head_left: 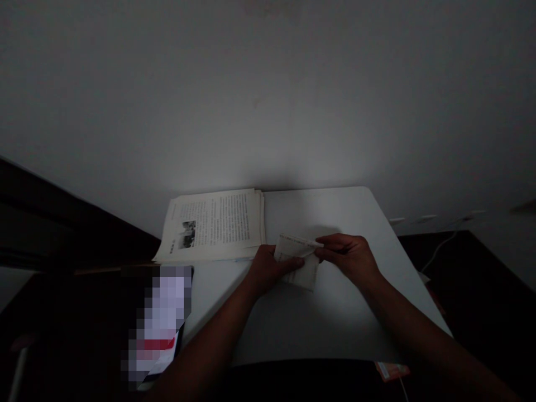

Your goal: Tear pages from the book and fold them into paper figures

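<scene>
Between my hands, above the white table point(285, 329), is a small folded sheet of printed paper point(304, 273). My left hand point(270, 271) grips its left side, the thumb lying across the front. At the upper right corner, the fingertips of my right hand point(349, 254) pinch the paper's edge. Faint print shows along the top and lower left of the sheet. Behind my left hand lies a stack of printed pages point(215, 223), with text and a dark picture on the top page.
A device with a lit, pixelated screen point(165, 312) lies along the table's left edge. The wall point(268, 100) rises right behind the table. A white cable point(439, 245) runs at the right, and an orange tag or packet point(392, 371) shows at the front edge.
</scene>
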The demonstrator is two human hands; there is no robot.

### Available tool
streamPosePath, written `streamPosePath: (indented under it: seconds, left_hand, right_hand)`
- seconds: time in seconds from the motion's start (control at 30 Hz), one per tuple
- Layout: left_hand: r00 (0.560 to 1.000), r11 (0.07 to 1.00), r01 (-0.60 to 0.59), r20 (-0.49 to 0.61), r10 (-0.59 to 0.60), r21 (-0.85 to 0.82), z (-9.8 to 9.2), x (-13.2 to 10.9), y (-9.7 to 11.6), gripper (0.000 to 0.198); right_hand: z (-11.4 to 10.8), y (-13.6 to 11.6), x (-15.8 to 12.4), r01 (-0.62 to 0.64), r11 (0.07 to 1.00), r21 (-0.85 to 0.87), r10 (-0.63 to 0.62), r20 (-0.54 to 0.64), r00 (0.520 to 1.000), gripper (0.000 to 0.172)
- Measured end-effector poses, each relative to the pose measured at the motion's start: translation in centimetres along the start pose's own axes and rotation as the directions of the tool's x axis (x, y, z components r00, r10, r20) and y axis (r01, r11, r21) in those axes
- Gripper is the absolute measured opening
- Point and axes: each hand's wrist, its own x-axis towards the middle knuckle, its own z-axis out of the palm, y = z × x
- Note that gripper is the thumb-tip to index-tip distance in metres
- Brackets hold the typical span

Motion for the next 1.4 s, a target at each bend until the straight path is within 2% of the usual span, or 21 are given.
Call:
streamPosePath:
  seconds: [0.33, 0.63, 0.87, 1.07, 1.4]
  left_hand:
    - [1.0, 0.999, 0.0, -0.018, 0.001, 0.044, 0.06, 0.13, -0.33, 0.035]
    - [0.999, 0.999, -0.025, -0.026, 0.025, 0.026, -0.01, 0.13, -0.22, 0.036]
    - [1.0, 1.0, -0.026, 0.001, 0.026, 0.001, -0.08, -0.03, 0.01, 0.038]
    - [1.0, 1.0, -0.002, 0.005, 0.002, -0.009, -0.07, 0.0, -0.24, 0.036]
    - [0.999, 1.0, -0.007, 0.051, 0.008, -0.025, -0.12, 0.11, -0.63, 0.037]
  right_hand:
    - [-0.04, -0.23, 0.01, -0.021, 1.0, -0.009, 0.021, 0.012, 1.0, 0.025]
    - [-0.03, -0.08, 0.03, -0.003, 1.0, 0.016, 0.003, 0.013, 1.0, 0.03]
    - [-0.67, 0.45, 0.43, 0.039, 0.996, 0.08, -0.051, 0.149, 0.988, 0.024]
    - [-0.8, 0.69, 0.39, 0.049, 0.997, 0.061, -0.057, 0.137, 0.989, 0.021]
    - [-0.53, -0.09, 0.39, -0.113, 0.971, 0.213, 0.067, 0.215, 0.974, 0.02]
